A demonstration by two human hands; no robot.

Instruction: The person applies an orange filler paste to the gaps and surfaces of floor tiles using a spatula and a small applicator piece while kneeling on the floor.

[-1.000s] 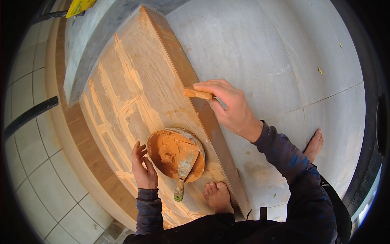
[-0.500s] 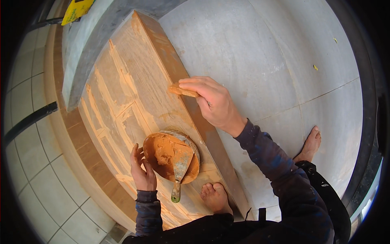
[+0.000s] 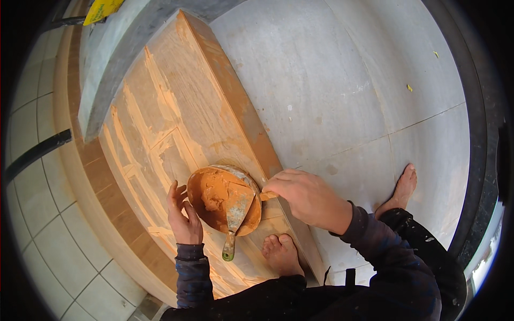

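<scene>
The right hand (image 3: 308, 197) is clenched on a small flat scraper (image 3: 266, 196), fingers curled over it so that only a short tan end shows past the fingertips. That end sits at the rim of the pan (image 3: 225, 199), on the right edge of the step (image 3: 176, 134), seemingly held low and flat so the blade can meet the surface.

The left hand (image 3: 183, 214) is open, its fingers spread and resting against the pan's left side, apparently to steady it; it grasps nothing.

The pan is round and shallow, crusted inside with thick orange-brown paste. A trowel (image 3: 235, 214) lies in it, the worn metal blade smeared with paste and its handle, green at the end, sticking out over the lower rim.

The step is faced with wood-look tiles in light tan, its joints and patches streaked with the same orange paste, rough and uneven. A darker brown band runs along its right edge. A bare foot (image 3: 278, 254) stands on the step just below the pan; the other foot (image 3: 400, 190) stands on the floor (image 3: 342, 80), which is laid with large smooth grey tiles.
</scene>
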